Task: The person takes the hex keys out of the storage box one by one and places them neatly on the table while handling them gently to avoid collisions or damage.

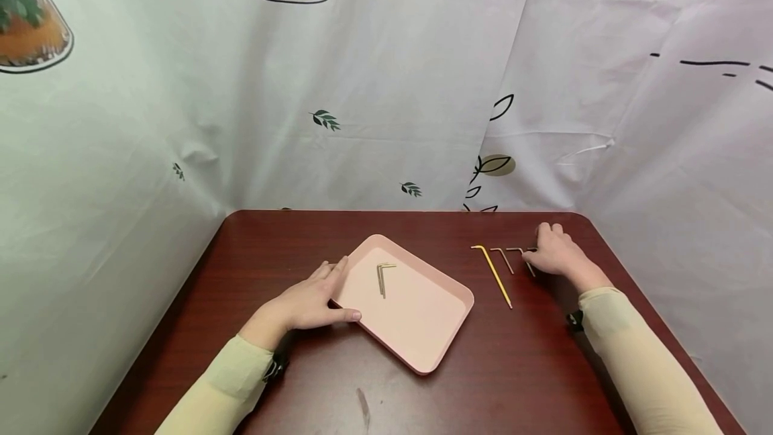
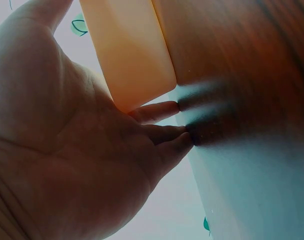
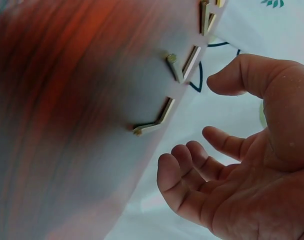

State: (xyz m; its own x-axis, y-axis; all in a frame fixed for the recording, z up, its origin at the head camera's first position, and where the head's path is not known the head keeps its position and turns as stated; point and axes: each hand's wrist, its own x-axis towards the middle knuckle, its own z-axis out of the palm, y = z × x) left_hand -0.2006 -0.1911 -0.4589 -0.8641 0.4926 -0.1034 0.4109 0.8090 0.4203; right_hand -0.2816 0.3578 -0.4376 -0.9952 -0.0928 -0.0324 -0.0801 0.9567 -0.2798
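The right hand (image 1: pixel 555 252) was released: its thumb stood apart from loosely bent fingers, and nothing showed between them. It was over the far right part of the table (image 1: pixel 519 374), beside three plain keys (image 1: pixel 506 261) and one yellow key (image 1: pixel 496 277), all lying to the right of the tray (image 1: pixel 417 327). The head view half hid the last key (image 3: pixel 165 111) behind that hand; the right wrist view showed it whole, just beside the fingers

The left hand (image 1: pixel 311 304) lay at the tray's left corner without clenching, thumb across the near rim, fingers along the other side, some tips down on the wood. Inside the tray two keys (image 1: pixel 381 280) rested side by side, bends matched

The step in hand looked like picking up a key. Done well, it called for a low approach, thumb and forefinger closing across the long leg near the bend, since so thin a rod would probably roll or swivel if pinched at its tip. A light left touch seemed enough to steady the tray; pressing hard on the rim could have tipped it
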